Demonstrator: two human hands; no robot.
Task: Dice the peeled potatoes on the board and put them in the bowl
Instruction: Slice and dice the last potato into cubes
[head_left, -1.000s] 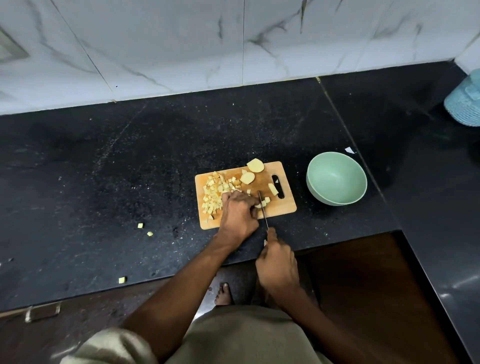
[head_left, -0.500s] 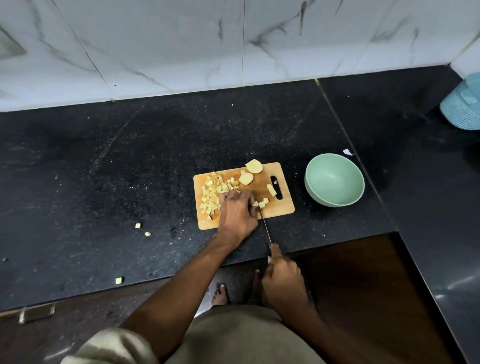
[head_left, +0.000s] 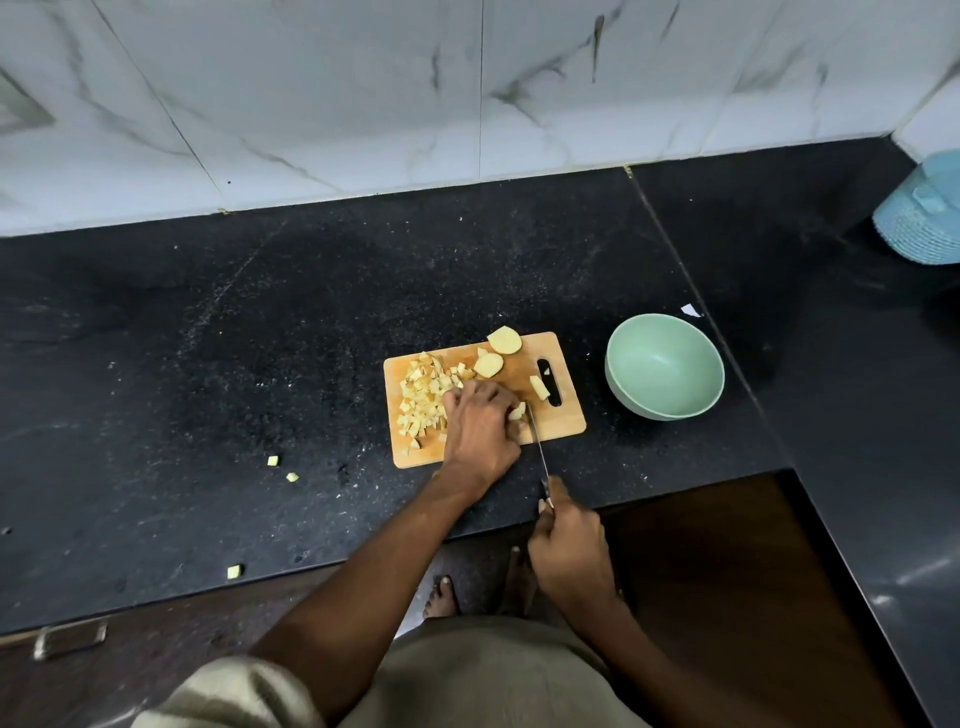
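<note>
Three stray potato cubes (head_left: 272, 460) lie on the black worktop (head_left: 208, 364), left of the board, one at the front edge. Wooden cutting board (head_left: 563, 415) mid-worktop: diced pile (head_left: 423, 397) on its left half. Left hand (head_left: 480, 423), fingers curled, clamps a potato piece (head_left: 517, 411) on the board. Knife (head_left: 537, 444) blade beside it; right hand (head_left: 569, 553) grips the handle over the front edge. Green bowl (head_left: 665, 364) right of board, empty.
</note>
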